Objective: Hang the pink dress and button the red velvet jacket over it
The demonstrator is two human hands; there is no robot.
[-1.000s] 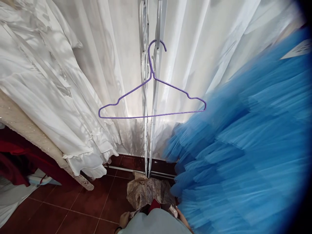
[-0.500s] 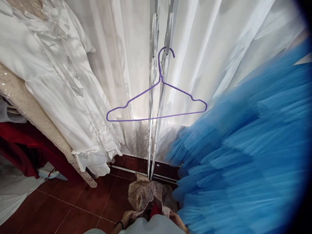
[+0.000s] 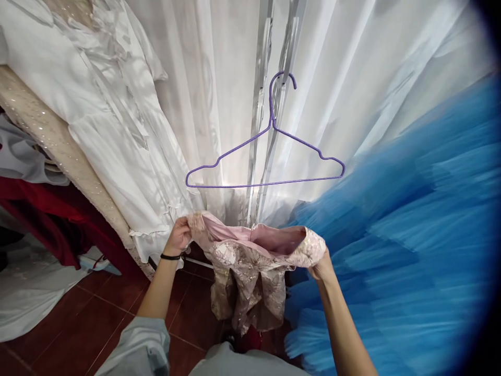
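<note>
I have the left hand (image 3: 180, 235) and right hand (image 3: 321, 264) pinching opposite ends of the pink dress (image 3: 247, 259) below the purple hanger (image 3: 271, 121).

This looks like a dress shop or wardrobe room: white garments (image 3: 117, 130) hang just beyond the left hand (image 3: 180, 235), layered blue tulle (image 3: 410, 250) spreads beside the right hand (image 3: 321, 265), and a purple hanger (image 3: 271, 120) hangs above both.
</note>
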